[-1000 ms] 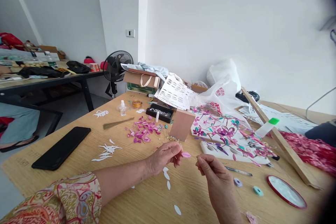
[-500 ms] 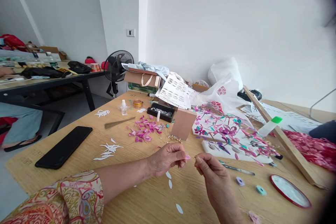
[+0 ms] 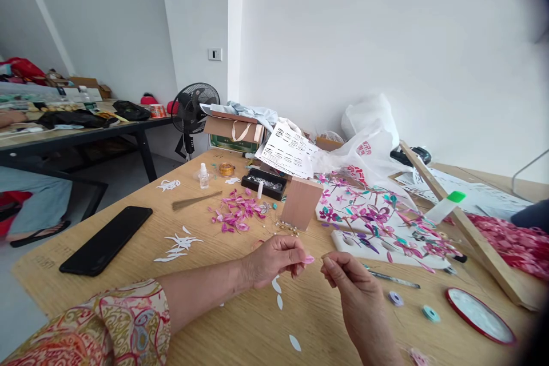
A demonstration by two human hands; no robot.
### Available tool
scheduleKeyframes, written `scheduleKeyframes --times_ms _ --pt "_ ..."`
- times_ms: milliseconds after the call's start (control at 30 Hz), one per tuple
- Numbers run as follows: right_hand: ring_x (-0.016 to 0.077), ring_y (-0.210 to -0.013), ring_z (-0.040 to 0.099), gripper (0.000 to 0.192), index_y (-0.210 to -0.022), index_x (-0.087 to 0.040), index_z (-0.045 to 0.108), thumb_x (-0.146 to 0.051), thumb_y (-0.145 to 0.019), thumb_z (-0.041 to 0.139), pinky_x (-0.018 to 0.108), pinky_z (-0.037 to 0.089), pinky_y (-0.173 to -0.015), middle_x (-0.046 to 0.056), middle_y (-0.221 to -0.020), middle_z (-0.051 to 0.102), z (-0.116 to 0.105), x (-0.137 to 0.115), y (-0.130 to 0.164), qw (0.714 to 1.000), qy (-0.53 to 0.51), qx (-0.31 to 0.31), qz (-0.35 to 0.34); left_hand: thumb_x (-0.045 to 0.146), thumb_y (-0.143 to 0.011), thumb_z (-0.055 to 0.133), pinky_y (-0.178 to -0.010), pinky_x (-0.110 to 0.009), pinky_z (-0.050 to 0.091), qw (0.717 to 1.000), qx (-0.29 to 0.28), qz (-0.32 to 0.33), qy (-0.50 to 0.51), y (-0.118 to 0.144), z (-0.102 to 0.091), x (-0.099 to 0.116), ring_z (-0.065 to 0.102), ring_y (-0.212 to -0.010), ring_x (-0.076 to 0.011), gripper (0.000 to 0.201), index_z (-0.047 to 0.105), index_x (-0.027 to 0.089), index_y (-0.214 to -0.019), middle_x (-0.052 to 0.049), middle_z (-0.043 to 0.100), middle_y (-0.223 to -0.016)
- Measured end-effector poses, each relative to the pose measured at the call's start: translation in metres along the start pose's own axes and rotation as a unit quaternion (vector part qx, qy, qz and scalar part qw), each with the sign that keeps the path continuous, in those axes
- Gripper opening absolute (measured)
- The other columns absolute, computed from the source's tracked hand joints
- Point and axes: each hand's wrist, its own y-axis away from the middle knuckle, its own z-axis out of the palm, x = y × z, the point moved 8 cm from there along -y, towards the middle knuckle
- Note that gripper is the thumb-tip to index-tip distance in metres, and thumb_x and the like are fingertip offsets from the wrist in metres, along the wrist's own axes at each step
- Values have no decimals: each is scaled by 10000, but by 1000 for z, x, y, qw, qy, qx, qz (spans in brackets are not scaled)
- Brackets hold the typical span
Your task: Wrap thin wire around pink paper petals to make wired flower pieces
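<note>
Left hand [image 3: 274, 260]: fingers closed, pinching a pink petal [image 3: 307, 260].
Right hand [image 3: 349, 283]: fingertips pinched together just beside the petal; contents unclear.
Below hands: white paper petals [image 3: 277, 286] on tabletop [image 3: 240, 320].

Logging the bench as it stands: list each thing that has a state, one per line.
left hand: fingers pinched on pink petal
right hand: fingers pinched shut; contents too fine to tell
phone: flat, screen dark
fan: spinning or not, cannot tell
small bottle: upright, capped

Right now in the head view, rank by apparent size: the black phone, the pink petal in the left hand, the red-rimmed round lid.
1. black phone, largest
2. red-rimmed lid
3. pink petal, pinched by the left hand, smallest
</note>
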Motion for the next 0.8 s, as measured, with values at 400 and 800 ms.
scheduleKeyframes --times_ms 400,800 --pt "113 -514 429 169 -620 -187 592 -339 -693 600 218 359 -472 -19 -537 504 3 -4 1 1000 -12 -1 -8 446 -654 628 -519 -219 321 999 -17 27 33 -3 -2 1 424 -508 -75 356 486 126 -586 12 469 -525" --pt "134 -540 490 163 -665 -203 587 -338 -737 530 224 393 -490 -9 -570 541 -4 -18 5 979 178 32 -93 515 -706 522 -399 -188 242 994 29 -34 -99 -1 -10 -6 339 -383 -46 401 468 134 -592 54 383 -439"
